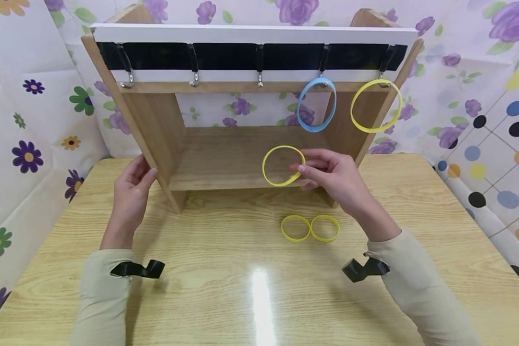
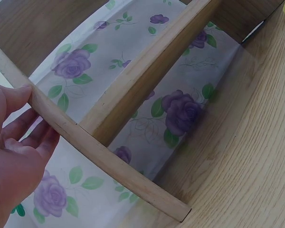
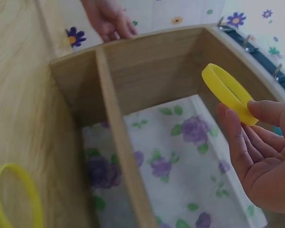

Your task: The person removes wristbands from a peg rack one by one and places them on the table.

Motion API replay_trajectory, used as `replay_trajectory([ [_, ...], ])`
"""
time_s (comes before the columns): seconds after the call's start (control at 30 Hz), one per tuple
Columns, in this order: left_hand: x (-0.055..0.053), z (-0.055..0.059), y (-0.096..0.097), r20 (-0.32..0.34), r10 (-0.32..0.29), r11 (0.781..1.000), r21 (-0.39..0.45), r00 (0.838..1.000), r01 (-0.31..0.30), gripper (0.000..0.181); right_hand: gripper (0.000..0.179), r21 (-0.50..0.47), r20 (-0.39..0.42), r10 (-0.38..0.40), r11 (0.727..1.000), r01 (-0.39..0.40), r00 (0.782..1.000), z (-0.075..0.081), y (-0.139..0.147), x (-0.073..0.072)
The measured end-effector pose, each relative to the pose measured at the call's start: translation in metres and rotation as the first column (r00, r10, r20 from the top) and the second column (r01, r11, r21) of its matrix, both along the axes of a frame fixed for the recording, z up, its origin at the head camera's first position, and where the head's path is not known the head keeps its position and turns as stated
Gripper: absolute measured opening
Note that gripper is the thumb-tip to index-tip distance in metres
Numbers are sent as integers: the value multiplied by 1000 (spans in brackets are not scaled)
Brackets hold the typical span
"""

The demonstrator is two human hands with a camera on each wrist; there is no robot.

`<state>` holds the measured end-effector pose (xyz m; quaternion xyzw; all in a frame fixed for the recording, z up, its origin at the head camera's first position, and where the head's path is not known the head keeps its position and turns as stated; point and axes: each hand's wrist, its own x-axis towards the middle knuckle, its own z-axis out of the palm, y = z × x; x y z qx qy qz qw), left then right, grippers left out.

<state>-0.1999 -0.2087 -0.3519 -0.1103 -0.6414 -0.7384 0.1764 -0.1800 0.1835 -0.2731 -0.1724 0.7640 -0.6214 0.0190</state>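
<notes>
In the head view my right hand [image 1: 338, 177] pinches a yellow wristband [image 1: 264, 169] between thumb and fingers, in front of the wooden rack's lower shelf [image 1: 229, 154]. The right wrist view shows the same wristband [image 3: 226, 90] tilted at the fingertips. My left hand [image 1: 131, 192] grips the front edge of the rack's left side panel [image 1: 134, 115], thumb on the near side and fingers round the outside. Along the top rail, a blue wristband [image 1: 301, 117] and another yellow wristband [image 1: 355, 120] hang from the two rightmost metal hooks.
Two yellow wristbands [image 1: 295, 240] lie side by side on the wooden table [image 1: 199, 288], in front of the rack's right half. Three bare hooks [image 1: 194, 79] line the rail's left and middle. Flowered cloth [image 1: 26, 120] covers the walls behind and beside the table.
</notes>
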Motion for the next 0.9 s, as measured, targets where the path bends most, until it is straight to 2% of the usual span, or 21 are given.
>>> replay_trajectory([
  [0.17, 1, 0, 0, 8, -1, 1000, 0, 1000, 1, 44, 41, 34, 63, -39, 999, 37, 997, -18, 14, -1],
  [0.33, 1, 1, 0, 21, 2, 1000, -12, 1000, -1, 45, 43, 97, 81, -83, 993, 75, 993, -35, 32, 0],
  [0.6, 0, 0, 0, 8, -3, 1000, -19, 1000, 3, 45, 41, 109, 92, -79, 992, 69, 993, -59, 59, 2],
  [0.9, 0, 0, 1, 2, 2, 1000, 6, 1000, -2, 43, 47, 168, 150, -126, 981, 100, 981, -83, 92, 6],
])
